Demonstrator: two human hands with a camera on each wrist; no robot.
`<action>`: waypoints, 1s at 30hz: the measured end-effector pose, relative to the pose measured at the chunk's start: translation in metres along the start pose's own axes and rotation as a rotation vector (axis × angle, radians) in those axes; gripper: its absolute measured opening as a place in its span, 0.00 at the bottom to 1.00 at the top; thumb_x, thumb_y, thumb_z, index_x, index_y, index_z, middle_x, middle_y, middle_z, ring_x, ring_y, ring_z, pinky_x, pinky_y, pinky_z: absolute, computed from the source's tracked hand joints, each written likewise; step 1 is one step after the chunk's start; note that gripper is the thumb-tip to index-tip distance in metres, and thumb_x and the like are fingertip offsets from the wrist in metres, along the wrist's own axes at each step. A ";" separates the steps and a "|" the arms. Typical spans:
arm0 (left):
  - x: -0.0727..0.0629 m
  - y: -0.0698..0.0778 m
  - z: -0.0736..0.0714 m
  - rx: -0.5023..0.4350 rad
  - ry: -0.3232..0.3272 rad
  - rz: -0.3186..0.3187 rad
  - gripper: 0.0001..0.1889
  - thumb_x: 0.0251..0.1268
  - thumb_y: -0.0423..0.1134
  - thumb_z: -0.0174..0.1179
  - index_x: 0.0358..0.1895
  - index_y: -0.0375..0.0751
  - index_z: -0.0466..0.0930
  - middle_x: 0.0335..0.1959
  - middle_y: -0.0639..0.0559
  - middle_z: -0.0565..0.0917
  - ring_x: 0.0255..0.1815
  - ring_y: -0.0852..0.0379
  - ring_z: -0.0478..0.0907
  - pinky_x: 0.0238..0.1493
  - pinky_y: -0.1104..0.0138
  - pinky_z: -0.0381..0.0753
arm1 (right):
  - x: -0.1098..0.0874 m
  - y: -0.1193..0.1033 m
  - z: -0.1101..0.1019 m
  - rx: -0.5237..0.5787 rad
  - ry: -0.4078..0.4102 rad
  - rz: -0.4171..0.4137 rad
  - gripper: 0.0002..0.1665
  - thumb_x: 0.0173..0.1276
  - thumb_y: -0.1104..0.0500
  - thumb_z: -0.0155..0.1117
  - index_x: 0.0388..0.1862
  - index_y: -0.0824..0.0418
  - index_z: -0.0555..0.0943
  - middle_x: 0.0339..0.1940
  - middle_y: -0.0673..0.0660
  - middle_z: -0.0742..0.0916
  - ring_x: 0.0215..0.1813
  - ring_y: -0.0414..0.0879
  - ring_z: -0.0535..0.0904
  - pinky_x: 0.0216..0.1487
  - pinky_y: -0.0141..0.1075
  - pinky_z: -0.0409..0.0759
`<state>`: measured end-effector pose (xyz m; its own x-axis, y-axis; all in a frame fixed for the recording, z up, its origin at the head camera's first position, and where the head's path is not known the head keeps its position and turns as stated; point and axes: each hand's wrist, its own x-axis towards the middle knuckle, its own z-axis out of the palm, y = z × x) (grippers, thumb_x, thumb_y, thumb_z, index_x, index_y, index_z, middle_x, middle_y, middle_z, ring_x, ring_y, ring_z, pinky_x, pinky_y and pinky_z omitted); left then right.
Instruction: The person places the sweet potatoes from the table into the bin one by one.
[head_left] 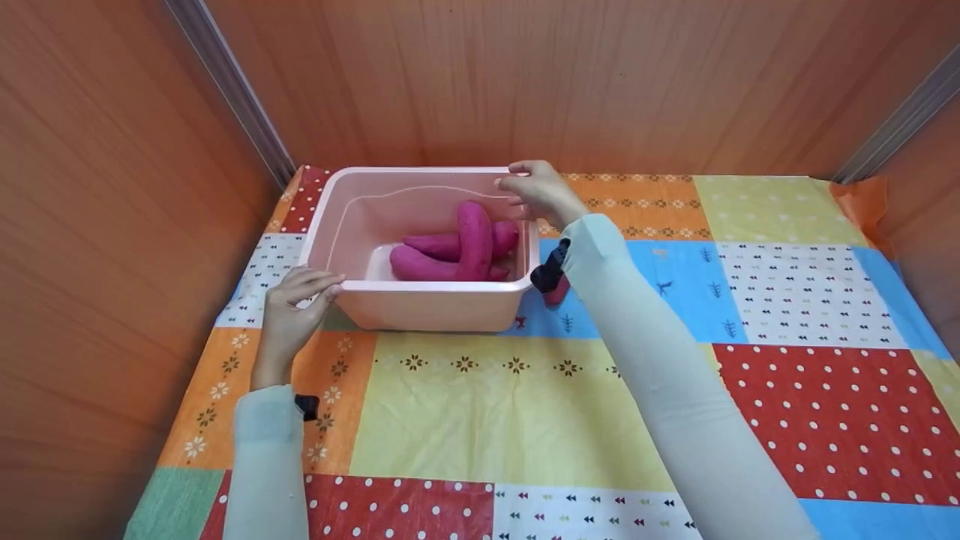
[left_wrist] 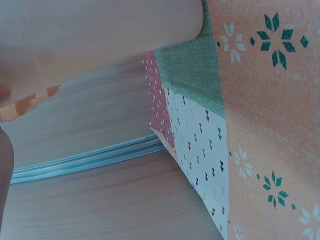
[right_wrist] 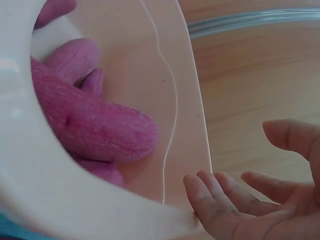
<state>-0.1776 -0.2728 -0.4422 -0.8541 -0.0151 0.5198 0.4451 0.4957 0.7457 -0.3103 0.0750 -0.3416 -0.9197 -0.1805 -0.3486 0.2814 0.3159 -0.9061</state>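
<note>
A pink plastic tub (head_left: 435, 309) holds several purple sweet potatoes (head_left: 474, 236), piled toward its right side. At the front left corner, my left hand (head_left: 292, 315) grips the tub's rim between thumb and fingers. My right hand (head_left: 544, 193) is at the back right corner, its fingers extended over the rim and its thumb apart. In the right wrist view, the right fingertips (right_wrist: 197, 192) meet the tub's corner, and sweet potatoes (right_wrist: 95, 122) show inside. The left wrist view has the tub's outer wall (left_wrist: 100, 35) above and only part of the hand at the left edge.
Beside the tub, a purplish-pink thing (head_left: 556, 292) lies partly hidden under the right wrist. A patchwork-print cloth (head_left: 517, 412) covers the table. Wood-grain panels (head_left: 525, 82) stand behind and at both sides, close to the tub's back.
</note>
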 end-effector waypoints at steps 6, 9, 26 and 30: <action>0.000 0.000 0.000 0.007 -0.008 -0.047 0.11 0.55 0.26 0.67 0.43 0.33 0.87 0.41 0.38 0.86 0.47 0.69 0.75 0.57 0.81 0.70 | 0.000 0.004 -0.010 0.024 0.065 -0.007 0.34 0.69 0.53 0.60 0.72 0.56 0.62 0.64 0.58 0.76 0.52 0.50 0.79 0.55 0.41 0.81; 0.000 0.001 -0.001 0.007 -0.010 -0.069 0.11 0.55 0.27 0.66 0.44 0.36 0.87 0.42 0.39 0.87 0.47 0.69 0.75 0.57 0.81 0.71 | 0.001 0.006 -0.014 0.052 0.088 -0.010 0.33 0.69 0.54 0.59 0.71 0.56 0.63 0.63 0.59 0.76 0.54 0.52 0.78 0.56 0.41 0.81; -0.002 0.032 -0.005 -0.017 0.002 0.003 0.10 0.54 0.21 0.65 0.41 0.26 0.85 0.38 0.31 0.85 0.44 0.65 0.76 0.52 0.80 0.72 | 0.006 0.041 -0.029 0.058 0.169 0.029 0.34 0.71 0.50 0.59 0.72 0.54 0.62 0.67 0.57 0.72 0.60 0.51 0.75 0.57 0.40 0.80; -0.002 0.030 -0.005 -0.015 -0.006 -0.036 0.10 0.55 0.23 0.65 0.42 0.27 0.85 0.40 0.32 0.85 0.46 0.66 0.75 0.55 0.80 0.70 | 0.008 0.052 -0.030 0.063 0.187 0.036 0.35 0.70 0.50 0.59 0.73 0.54 0.61 0.68 0.57 0.71 0.61 0.52 0.74 0.59 0.41 0.79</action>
<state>-0.1613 -0.2620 -0.4185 -0.8711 -0.0275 0.4904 0.4184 0.4815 0.7702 -0.3115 0.1184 -0.3845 -0.9419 0.0077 -0.3357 0.3261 0.2595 -0.9090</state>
